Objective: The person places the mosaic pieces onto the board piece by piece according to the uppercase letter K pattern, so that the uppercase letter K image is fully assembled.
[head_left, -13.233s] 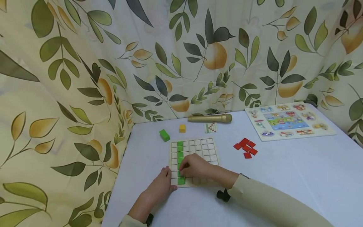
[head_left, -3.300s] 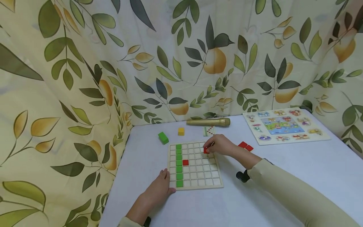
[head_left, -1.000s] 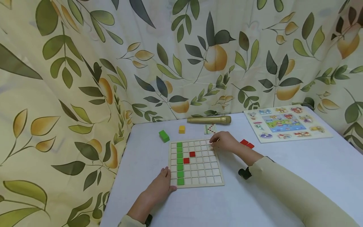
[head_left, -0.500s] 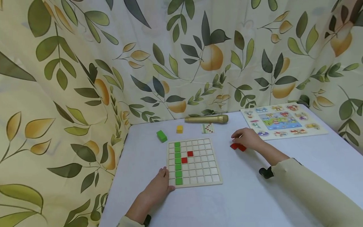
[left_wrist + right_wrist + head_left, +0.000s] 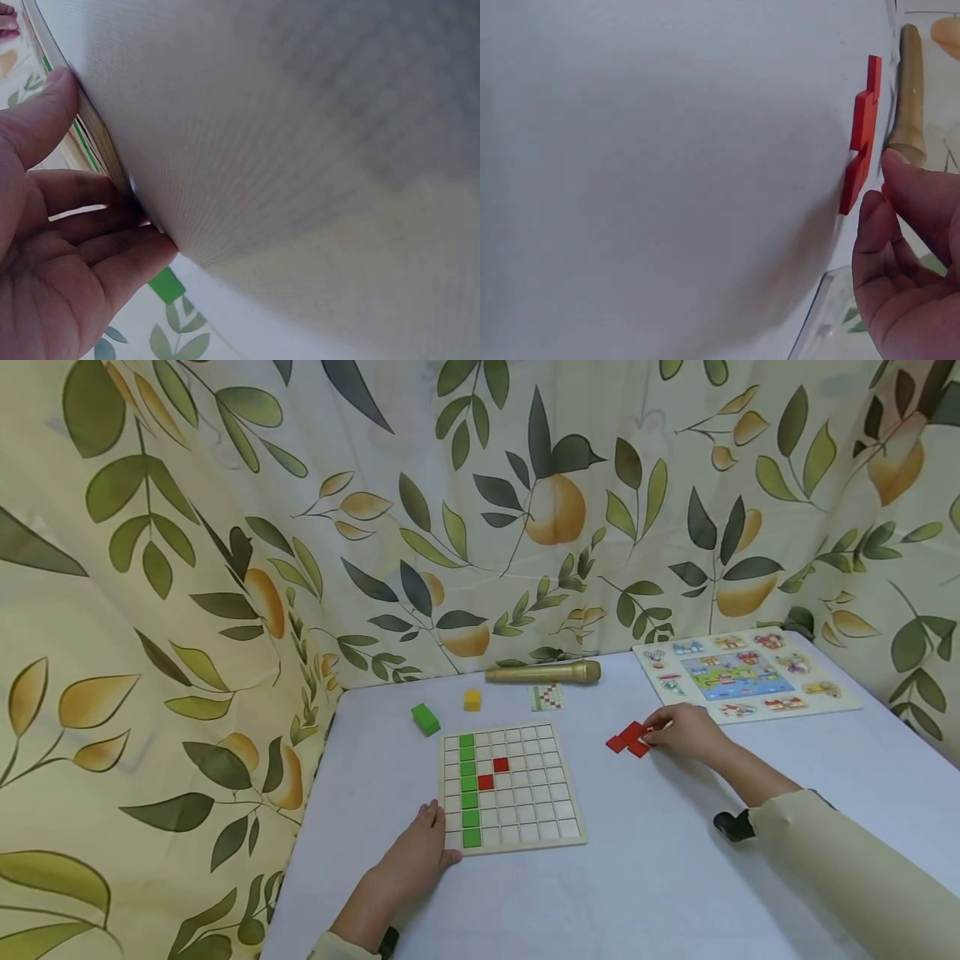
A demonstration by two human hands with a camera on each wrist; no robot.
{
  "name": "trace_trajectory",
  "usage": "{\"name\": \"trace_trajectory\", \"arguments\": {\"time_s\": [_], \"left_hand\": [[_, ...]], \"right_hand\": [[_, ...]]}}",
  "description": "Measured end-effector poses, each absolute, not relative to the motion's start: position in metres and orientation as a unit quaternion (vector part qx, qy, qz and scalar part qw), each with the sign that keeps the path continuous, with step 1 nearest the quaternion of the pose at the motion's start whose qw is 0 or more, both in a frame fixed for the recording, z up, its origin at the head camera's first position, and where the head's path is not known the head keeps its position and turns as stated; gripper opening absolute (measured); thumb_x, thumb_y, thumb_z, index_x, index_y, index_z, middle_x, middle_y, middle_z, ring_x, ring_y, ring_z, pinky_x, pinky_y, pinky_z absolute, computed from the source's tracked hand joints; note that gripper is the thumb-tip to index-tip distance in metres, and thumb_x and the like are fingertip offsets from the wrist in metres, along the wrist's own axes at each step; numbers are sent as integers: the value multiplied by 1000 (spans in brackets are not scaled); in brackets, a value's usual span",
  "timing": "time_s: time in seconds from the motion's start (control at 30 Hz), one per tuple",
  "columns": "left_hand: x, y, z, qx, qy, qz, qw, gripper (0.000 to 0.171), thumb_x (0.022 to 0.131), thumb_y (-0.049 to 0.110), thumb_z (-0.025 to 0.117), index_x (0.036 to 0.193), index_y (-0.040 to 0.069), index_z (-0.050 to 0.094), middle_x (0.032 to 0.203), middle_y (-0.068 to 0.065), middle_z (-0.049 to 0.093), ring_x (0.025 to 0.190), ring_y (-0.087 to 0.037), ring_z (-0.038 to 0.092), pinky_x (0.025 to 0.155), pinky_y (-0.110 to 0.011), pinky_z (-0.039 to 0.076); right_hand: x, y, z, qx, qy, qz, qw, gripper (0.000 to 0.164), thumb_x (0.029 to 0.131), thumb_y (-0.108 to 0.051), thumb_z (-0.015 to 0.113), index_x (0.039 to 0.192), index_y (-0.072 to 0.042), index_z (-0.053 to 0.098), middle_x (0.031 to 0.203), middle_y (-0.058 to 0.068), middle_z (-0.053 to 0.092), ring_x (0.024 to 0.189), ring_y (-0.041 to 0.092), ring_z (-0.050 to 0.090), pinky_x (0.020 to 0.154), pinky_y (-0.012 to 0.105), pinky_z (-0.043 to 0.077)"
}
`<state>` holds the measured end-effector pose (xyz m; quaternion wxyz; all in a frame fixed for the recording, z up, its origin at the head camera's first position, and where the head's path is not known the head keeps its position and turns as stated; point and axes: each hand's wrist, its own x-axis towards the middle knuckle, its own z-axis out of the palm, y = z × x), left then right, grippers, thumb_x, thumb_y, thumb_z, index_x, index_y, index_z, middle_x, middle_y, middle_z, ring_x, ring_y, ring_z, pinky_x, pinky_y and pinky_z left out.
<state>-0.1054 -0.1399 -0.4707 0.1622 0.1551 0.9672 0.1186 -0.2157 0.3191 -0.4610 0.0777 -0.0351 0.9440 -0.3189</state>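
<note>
A square gridded board (image 5: 525, 847) lies on the white table. One column holds several green tiles (image 5: 469, 799), and two red tiles (image 5: 493, 773) sit diagonally beside it. My left hand (image 5: 414, 853) rests at the board's near left corner; in the left wrist view its thumb and straight fingers (image 5: 124, 262) touch the board's edge. Off to the right of the board, my right hand (image 5: 688, 732) is at a small cluster of loose red tiles (image 5: 628, 737). In the right wrist view its thumb and index finger pinch a red tile (image 5: 886, 191), mostly hidden by the fingertips.
Behind the board lie a green block (image 5: 425, 719), a yellow block (image 5: 472, 700), a small pattern card (image 5: 547, 697) and a gold microphone-shaped object (image 5: 543, 672). A picture puzzle board (image 5: 750, 677) lies at the back right. A leaf-patterned curtain (image 5: 480, 527) encloses the table.
Two red tiles have come onto the board since the oldest frame. My right hand has moved right from the board's far right corner to the loose red tiles. The left hand stays put.
</note>
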Motion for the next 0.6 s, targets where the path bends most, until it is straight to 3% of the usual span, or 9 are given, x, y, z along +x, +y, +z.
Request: {"name": "trace_trajectory", "arguments": {"time_s": [0.27,0.6], "left_hand": [[-107,-142,-473,155,967,120,160,82,94,40,69,149,-11,37,159,-25,31,147,-38,28,112,-48,37],[-107,-141,-477,146,968,121,163,84,92,41,70,151,-9,36,159,-23,32,148,-38,28,110,-48,39]], "right_hand": [[-214,325,-466,-30,945,-311,93,36,89,-14,76,116,9,68,103,19,68,92,31,58,79,42,50],[-218,321,-467,-28,946,-304,105,34,86,-8,76,116,6,68,97,14,64,88,28,55,73,35,48]]}}
